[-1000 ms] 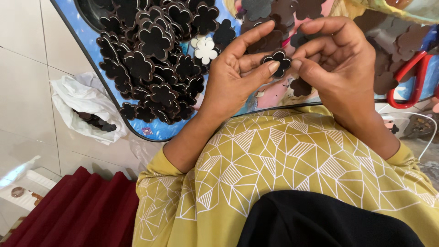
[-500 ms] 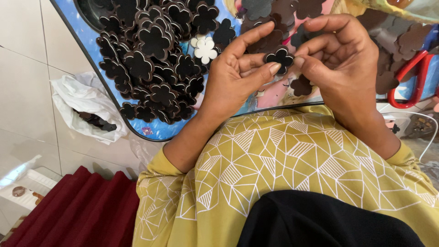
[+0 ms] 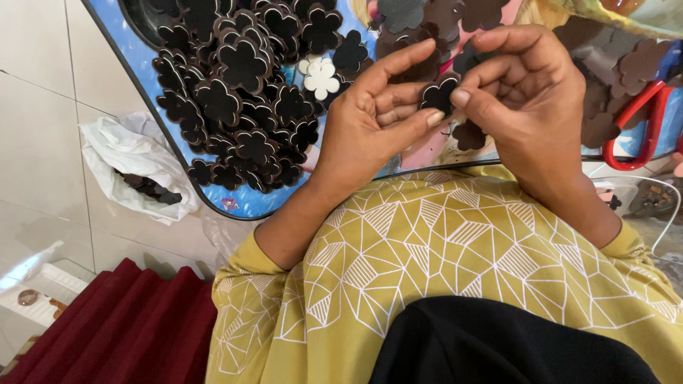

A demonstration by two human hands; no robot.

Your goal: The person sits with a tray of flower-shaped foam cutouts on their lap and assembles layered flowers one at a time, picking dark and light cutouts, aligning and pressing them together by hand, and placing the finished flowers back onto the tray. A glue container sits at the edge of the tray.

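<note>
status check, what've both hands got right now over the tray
Left hand and right hand both pinch one small dark brown flower-shaped foam cutout. Held above blue tray. Pile of matching dark cutouts to the left, nothing in between.

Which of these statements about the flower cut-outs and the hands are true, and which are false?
1. Both hands pinch one dark flower cut-out. True: the left hand and the right hand meet on it.
2. The heap of dark flowers lies right of the hands. False: it lies to their left, on the blue tray.
3. One white flower lies beside the heap. True.
4. The scissors have green handles. False: the scissors have red handles.
5. A white plastic bag lies on the tiled floor. True.
</note>
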